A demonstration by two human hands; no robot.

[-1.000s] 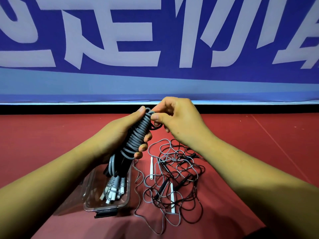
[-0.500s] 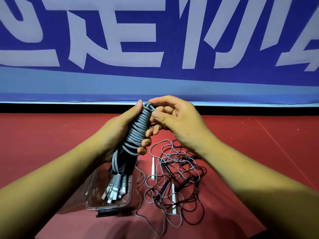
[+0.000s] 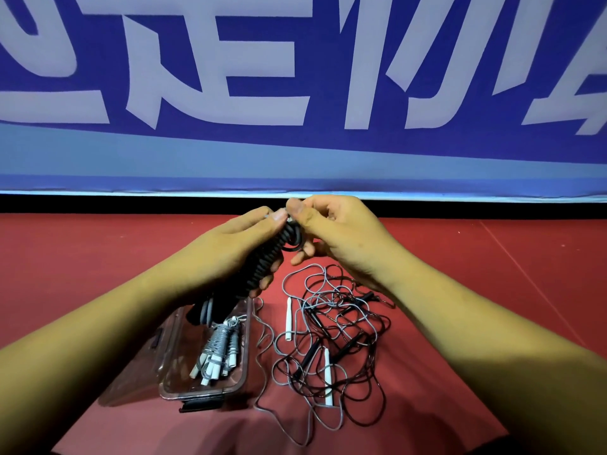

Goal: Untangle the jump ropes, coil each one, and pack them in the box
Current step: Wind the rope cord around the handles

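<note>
Above the clear plastic box (image 3: 197,395), the left hand (image 3: 230,254) grips the dark grey coiled jump rope (image 3: 267,262); the right hand (image 3: 345,234) fingers (image 3: 297,210) pinch its top. Tuck the end under 1 tight wrap.

Two bare hands are seen, the left hand (image 3: 230,254) and the right hand (image 3: 341,234), each joined to a forearm left uncovered as far as can be seen: the left forearm (image 3: 98,336) and the right forearm (image 3: 476,323). Short, rounded nails are shown on both thumbs, the left thumbnail (image 3: 280,215) and the right thumbnail (image 3: 294,205). The lower parts of both forearms are darkened by shadow.
</note>
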